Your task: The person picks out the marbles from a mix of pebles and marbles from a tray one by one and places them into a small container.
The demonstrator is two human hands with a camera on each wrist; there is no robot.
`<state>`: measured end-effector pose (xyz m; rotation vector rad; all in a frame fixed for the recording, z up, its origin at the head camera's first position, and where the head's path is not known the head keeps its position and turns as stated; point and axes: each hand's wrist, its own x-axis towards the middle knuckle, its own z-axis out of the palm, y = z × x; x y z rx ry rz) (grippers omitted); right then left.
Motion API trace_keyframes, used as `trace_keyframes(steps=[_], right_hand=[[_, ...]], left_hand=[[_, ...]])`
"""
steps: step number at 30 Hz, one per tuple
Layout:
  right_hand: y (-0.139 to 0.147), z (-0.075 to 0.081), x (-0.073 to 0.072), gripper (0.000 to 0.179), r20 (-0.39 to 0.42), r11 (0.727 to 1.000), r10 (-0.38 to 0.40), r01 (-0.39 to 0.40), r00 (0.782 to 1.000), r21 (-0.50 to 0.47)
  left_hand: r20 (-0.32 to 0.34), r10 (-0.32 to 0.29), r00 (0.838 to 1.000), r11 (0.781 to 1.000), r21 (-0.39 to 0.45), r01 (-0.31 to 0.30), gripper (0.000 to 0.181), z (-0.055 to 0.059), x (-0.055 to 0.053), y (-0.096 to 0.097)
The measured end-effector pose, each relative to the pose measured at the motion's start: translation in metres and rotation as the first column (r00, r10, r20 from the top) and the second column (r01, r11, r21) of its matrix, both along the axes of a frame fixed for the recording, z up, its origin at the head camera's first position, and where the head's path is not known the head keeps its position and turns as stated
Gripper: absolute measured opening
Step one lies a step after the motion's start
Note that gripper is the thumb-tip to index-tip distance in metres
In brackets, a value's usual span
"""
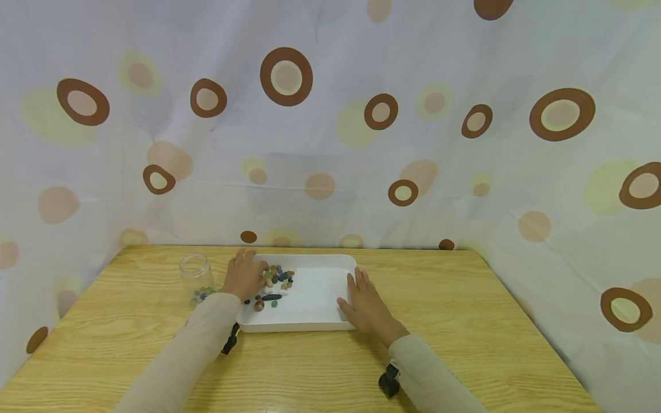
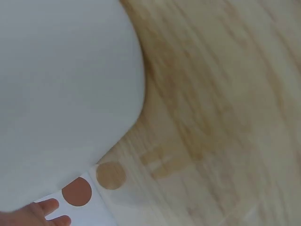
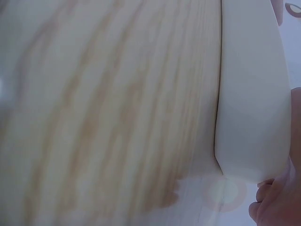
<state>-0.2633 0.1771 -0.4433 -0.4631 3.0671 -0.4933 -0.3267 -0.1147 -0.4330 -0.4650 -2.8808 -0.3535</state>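
A white rectangular tray (image 1: 315, 298) lies on the wooden table with small pebbles (image 1: 281, 276) and marble-like stones gathered in its left part. My left hand (image 1: 244, 276) lies across the tray's left rim, two fingers extended toward the back corner and the thumb inside above the pebbles. On the opposite rim rests my right hand (image 1: 368, 304), its fingers straight and thumb spread inward over the tray. A clear glass jar (image 1: 196, 272) with several marbles (image 1: 202, 295) at its bottom stands left of my left hand. In both wrist views the tray's outer side hides most of each hand.
The wooden table (image 1: 444, 310) extends around the tray to both sides. A white cloth (image 1: 320, 137) patterned with brown and beige circles hangs along the table's back and sides. A dark wrist camera (image 1: 389, 381) sits under my right sleeve.
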Motion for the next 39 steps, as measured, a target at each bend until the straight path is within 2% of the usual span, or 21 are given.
trace_keyframes(steps=[6, 16, 26, 34, 39], right_hand=[[0.000, -0.001, -0.001, 0.068, -0.001, 1.000, 0.000, 0.000, 1.000, -0.007], [-0.001, 0.000, 0.000, 0.067, -0.006, 1.000, 0.004, -0.004, 1.000, -0.017], [-0.001, 0.000, 0.001, 0.067, -0.006, 1.000, 0.004, -0.004, 1.000, -0.025], [-0.001, -0.002, 0.001, 0.067, -0.001, 1.000, 0.005, -0.005, 1.000, -0.022], [0.000, -0.001, 0.001, 0.067, -0.011, 1.000, 0.004, -0.004, 1.000, -0.019]], left_hand=[[-0.020, 0.010, 1.000, 1.000, 0.007, -0.010, 0.017, 0.001, -0.002, 0.003], [-0.029, 0.019, 0.999, 1.000, 0.003, -0.018, 0.017, -0.012, -0.009, 0.002], [-0.050, 0.028, 0.998, 1.000, 0.014, -0.027, 0.008, -0.013, -0.008, 0.003], [-0.038, 0.030, 0.999, 0.999, 0.021, -0.029, 0.007, -0.015, -0.007, 0.003], [-0.062, 0.010, 0.998, 1.000, 0.030, -0.008, 0.006, -0.011, -0.006, 0.003]])
